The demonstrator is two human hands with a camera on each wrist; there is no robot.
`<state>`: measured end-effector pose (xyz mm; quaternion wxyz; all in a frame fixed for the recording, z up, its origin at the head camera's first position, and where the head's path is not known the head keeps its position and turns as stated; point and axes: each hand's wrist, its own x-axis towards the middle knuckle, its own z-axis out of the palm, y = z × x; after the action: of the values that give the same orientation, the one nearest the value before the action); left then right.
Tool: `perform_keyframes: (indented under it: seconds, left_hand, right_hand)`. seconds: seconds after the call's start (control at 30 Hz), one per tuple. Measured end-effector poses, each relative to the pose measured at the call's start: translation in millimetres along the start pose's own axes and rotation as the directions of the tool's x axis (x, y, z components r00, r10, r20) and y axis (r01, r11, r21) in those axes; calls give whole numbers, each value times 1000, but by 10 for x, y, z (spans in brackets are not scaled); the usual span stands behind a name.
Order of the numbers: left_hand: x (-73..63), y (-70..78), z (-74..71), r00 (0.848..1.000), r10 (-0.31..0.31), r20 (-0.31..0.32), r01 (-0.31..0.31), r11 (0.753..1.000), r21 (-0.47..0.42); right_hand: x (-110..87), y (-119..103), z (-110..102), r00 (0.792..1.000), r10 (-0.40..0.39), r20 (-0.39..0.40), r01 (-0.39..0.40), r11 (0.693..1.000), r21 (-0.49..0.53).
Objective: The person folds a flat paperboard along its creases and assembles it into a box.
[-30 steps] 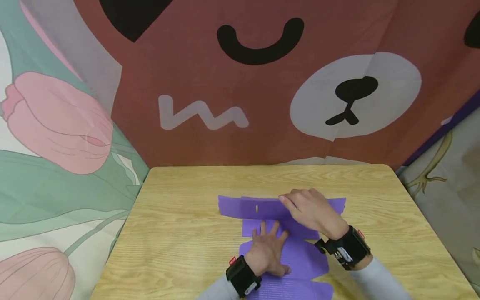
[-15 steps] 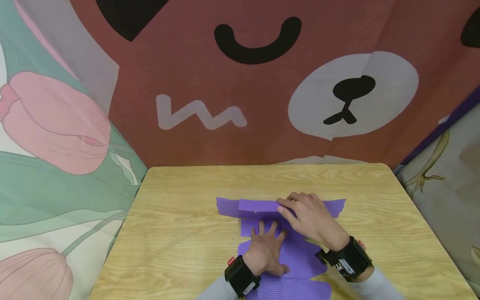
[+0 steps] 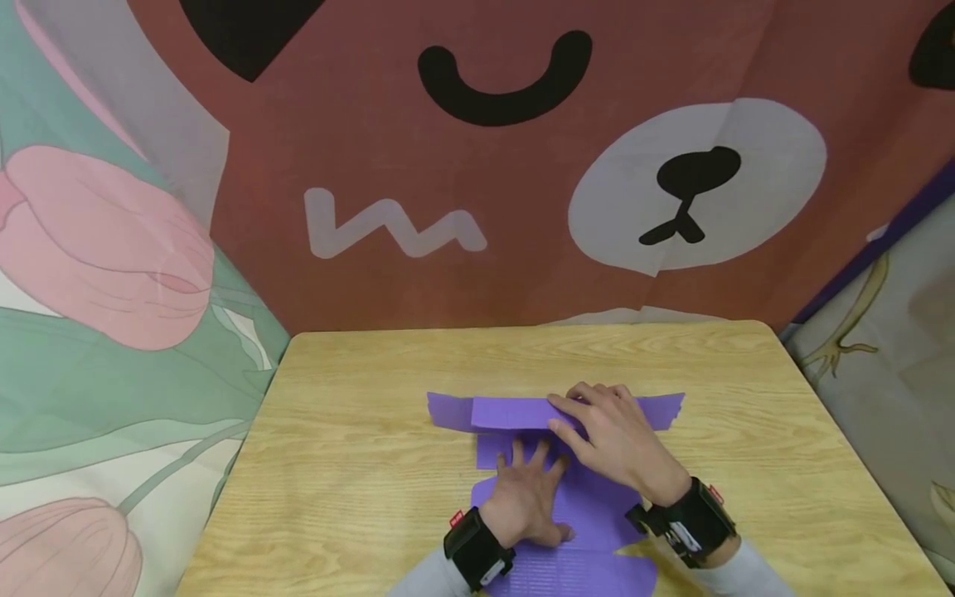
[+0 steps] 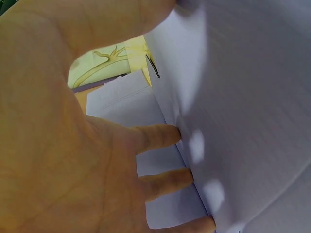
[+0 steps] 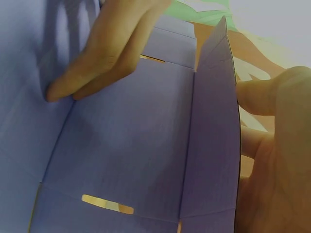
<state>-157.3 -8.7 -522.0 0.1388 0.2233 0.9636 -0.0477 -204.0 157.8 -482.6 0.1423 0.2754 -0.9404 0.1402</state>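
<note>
Lying on our yellow wood-grain table [image 3: 358, 431]: one creased purple cardboard sheet [image 3: 597, 507], far panel [image 3: 515, 413] raised. Left hand [image 3: 524, 499], fingers spread, presses its middle; right hand [image 3: 618, 433], fingers loosely bent, touches the panel, partly hiding it from us. Behind: brown bear-print cloth [image 3: 388, 290].

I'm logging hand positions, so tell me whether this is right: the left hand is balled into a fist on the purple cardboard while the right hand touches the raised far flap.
Not quite: the left hand is not a fist. The head view shows it spread open on the purple cardboard; the right hand does touch the raised far flap.
</note>
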Motion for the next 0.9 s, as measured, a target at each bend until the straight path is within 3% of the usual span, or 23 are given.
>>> perform_keyframes:
  seconds: [0.23,0.53,0.9]
  left_hand:
    - [-10,-11,16,1000,0,5,0,1000,-24]
    - [-22,-1,33,1000,5,-1,-5,1000,20]
    - [-43,2,25,1000,7,-21,-6,1000,25]
  right_hand:
    - [-42,13,76,999,-9,-35,9,1000,-12]
    - [-106,19,127,999,8,-50,-7,1000,31]
    - [-141,65,218,998,43,-51,-33,982,186]
